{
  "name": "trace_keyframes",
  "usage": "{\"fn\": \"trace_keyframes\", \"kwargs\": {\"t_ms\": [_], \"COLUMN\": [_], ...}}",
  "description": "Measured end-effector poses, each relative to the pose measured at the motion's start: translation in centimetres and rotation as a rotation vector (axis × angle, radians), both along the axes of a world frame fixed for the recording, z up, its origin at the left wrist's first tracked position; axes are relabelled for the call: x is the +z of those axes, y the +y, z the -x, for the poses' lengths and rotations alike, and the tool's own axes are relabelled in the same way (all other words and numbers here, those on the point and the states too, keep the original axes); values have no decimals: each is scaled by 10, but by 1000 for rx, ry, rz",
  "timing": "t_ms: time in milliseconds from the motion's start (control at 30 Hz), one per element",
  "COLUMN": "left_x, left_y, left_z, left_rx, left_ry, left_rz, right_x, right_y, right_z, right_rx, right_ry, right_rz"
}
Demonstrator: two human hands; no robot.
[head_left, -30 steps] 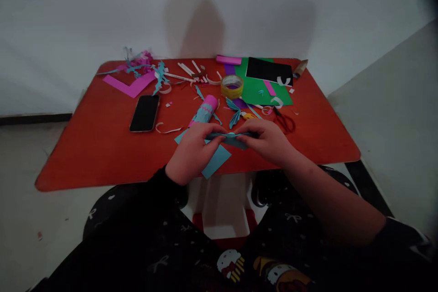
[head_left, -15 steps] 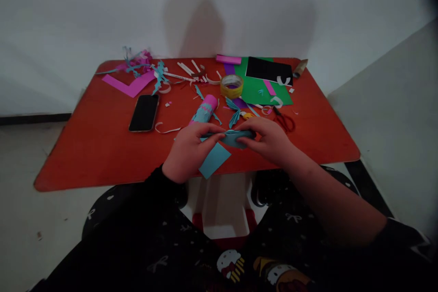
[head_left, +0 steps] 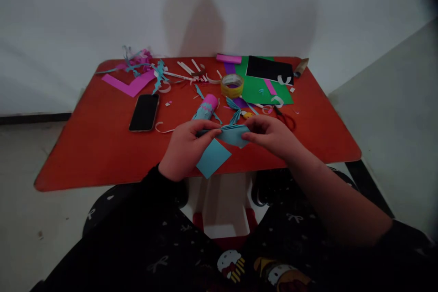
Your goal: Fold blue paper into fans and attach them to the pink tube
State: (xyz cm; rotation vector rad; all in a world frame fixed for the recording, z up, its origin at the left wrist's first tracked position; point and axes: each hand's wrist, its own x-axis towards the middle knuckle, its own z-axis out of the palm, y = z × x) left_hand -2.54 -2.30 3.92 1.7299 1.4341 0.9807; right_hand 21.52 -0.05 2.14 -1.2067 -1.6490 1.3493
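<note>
While the left hand (head_left: 186,149) and right hand (head_left: 269,137) grip a folded blue paper strip (head_left: 231,135) between curled fingers, it is held above the red counter (head_left: 85,155), just over a loose blue paper square (head_left: 212,158).

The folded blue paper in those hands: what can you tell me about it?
The folded light-blue paper is a thin sheet pleated into narrow, accordion-like folds, gathered into a long strip that puffs out towards the middle. It is held lengthwise, just above the red tabletop. The left hand pinches one narrow end, while the fingers of the right hand grip the other end. A flat blue paper square lies just below it, partly under the left hand; whether they touch is hard to tell.
</note>
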Motion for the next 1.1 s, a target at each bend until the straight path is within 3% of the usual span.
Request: {"fn": "trace_keyframes", "kwargs": {"t_ms": [100, 167, 267, 400, 533, 733, 933, 1100], "left_x": [1, 1, 4, 9, 9, 4, 7, 8], "left_y": [-2, -3, -3, -2, -3, -5, -6, -6], "left_z": [0, 0, -1, -3, -4, -4, -8, -9], "left_rx": [29, 40, 55, 54, 59, 53, 44, 33], "left_ry": [10, 12, -41, -127, -149, -146, -166, -167], "left_rz": [-33, -49, -18, 74, 114, 78, 136, 153], "right_x": [-6, -7, -7, -9, -8, -1, 1, 4], "right_y": [1, 0, -3, -3, -1, -2, -3, -3], "right_z": [3, 7, 11, 13, 8, 4, 2, 1], "right_rx": [-70, -113, -112, -85, -100, 18, -30, 3], "right_ry": [199, 287, 353, 381, 271, 92, -116, -126], "right_rz": [189, 231, 181, -8, -176, -184, -388, -394]}}
